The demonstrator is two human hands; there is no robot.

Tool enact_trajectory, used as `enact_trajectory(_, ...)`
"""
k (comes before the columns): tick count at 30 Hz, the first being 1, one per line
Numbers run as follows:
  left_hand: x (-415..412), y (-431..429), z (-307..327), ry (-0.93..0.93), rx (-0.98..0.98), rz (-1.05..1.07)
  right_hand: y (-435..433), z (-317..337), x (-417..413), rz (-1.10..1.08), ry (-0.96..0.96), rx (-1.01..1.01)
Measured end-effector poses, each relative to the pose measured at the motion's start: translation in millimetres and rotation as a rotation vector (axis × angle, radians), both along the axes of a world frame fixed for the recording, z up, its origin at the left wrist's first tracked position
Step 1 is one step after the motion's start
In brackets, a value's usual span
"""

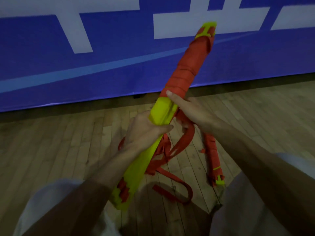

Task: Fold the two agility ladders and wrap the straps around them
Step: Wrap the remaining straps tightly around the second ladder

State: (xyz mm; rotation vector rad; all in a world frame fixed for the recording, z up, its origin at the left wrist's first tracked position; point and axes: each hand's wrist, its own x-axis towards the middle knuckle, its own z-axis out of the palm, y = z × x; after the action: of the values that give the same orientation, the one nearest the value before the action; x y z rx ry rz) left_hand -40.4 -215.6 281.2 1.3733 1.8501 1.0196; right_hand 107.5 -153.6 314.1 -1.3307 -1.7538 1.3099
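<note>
A folded agility ladder [160, 113], a stack of yellow-green rungs, slants from lower left to upper right in front of me. Its upper half is wound in red strap [189, 65]. My left hand [144, 132] grips the yellow stack near its middle. My right hand [189, 109] holds the bundle just above, thumb along the edge of the red wrap, fingers curled round the loose strap underneath. The loose strap [172, 169] hangs down and trails on the floor. A second ladder [213, 157], wrapped in red, lies on the floor beside my right forearm.
A blue banner [85, 57] with white shapes runs along the far side, meeting the wooden floor [51, 142]. My knees in light fabric [42, 201] frame the bottom corners. The scene is dim.
</note>
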Motion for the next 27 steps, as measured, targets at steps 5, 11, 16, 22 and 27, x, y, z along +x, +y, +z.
enact_trajectory(5, 2.0, 4.5, -3.2, 0.322, 0.153, 0.025, -2.8, 9.8, 6.4, 0.124, 0.256, -0.230)
enact_trajectory(11, -0.3, 5.8, -12.7, 0.611, 0.262, -0.082, -9.3, 6.0, 9.4, 0.021, 0.229, -0.278)
enact_trajectory(16, -7.9, 6.0, -10.2, 0.734, 0.295, -0.339, -18.0, -7.0, -0.5, -0.258, 0.354, -0.255)
enact_trajectory(22, -4.9, -0.1, 3.1, -0.020, 0.230, -0.374, -15.9, 4.0, 4.1, -0.349, 0.368, 0.046)
enact_trajectory(27, 10.9, -8.4, 16.6, -0.497, -0.191, -0.495, -14.1, 15.4, 5.2, -0.271, 0.446, 0.203)
